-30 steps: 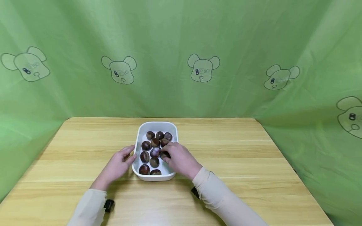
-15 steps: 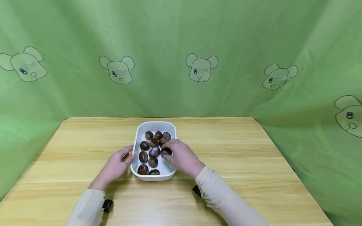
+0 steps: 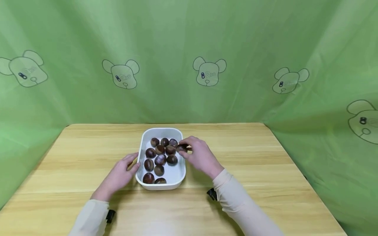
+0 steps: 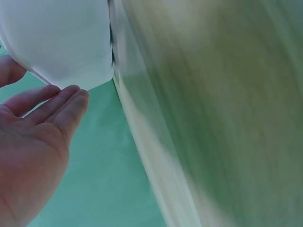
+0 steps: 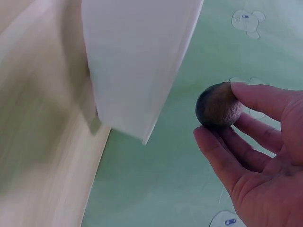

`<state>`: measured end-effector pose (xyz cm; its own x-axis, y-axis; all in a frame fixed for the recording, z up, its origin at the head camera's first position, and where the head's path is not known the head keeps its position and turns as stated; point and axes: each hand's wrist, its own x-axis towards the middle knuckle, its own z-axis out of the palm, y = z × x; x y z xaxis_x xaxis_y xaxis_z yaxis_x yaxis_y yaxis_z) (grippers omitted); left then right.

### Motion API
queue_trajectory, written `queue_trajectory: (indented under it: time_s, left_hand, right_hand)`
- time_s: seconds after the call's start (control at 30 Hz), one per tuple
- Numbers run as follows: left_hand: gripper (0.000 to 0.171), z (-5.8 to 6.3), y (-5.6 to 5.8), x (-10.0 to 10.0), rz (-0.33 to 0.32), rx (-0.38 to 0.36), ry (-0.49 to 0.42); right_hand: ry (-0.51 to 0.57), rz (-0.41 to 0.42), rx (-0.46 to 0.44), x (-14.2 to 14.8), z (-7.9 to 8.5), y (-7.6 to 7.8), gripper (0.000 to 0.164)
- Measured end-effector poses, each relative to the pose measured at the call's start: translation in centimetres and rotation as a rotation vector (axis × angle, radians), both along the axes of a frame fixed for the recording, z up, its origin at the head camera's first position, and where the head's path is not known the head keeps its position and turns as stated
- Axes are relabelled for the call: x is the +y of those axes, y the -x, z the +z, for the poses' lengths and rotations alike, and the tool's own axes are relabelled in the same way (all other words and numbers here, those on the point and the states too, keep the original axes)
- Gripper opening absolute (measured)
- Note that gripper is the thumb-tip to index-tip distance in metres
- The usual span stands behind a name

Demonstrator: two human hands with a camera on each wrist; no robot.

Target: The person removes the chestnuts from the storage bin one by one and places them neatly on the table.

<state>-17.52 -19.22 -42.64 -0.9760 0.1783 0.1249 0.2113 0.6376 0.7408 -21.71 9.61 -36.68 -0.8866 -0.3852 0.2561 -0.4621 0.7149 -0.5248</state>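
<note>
Head view: chestnut (image 3: 181, 148) pinched at the right rim of the tub (image 3: 175, 173)

We find the right hand (image 3: 203, 157) gripping the chestnut between thumb and fingers (image 5: 220, 156). From the head it overlaps the far part of the tub's right rim; the right wrist view shows it raised above that rim and apart from it. It sits at the very fingertips, on the tub side, to the left of the palm. We make out no clear long axis on so round a thing, so we judge that its turn matters little and its height over the rim matters most.

Our nearer hand is plainly the right. Across the tub, the left hand (image 3: 121, 173) has its fingers fairly straight and touching the outer left wall, which seems to us a steadying touch.

We count twelve other chestnuts (image 3: 160, 160) inside, mostly along the left side and toward the far end; the near right corner shows bare floor. The tub's long sides run away from us. A low sideways move either way could, we think, knock the right rim. Beyond it we have a broad stretch of bare worktop (image 3: 251, 157) to the right, with green cloth (image 3: 165, 32) rising behind the far edge.
</note>
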Motion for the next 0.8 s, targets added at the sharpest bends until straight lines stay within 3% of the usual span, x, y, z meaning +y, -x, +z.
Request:
queue_trajectory:
  time_s: [0.23,0.47,0.8]
  left_hand:
    - [0.05,0.1,0.1,0.1,-0.008,0.013,0.023]
    - [0.049,0.1,0.2,0.2,-0.016,0.019,0.032]
    - [0.051,0.5,0.0,0.1,-0.01,-0.007,0.078]
  right_hand:
    - [0.002,-0.047,-0.012,2.7,-0.6,1.6,0.036]
    - [-0.025,-0.084,-0.033,5.5,-2.1,3.4,0.035]
    - [-0.067,-0.091,-0.1,7.2,-4.7,6.2,0.035]
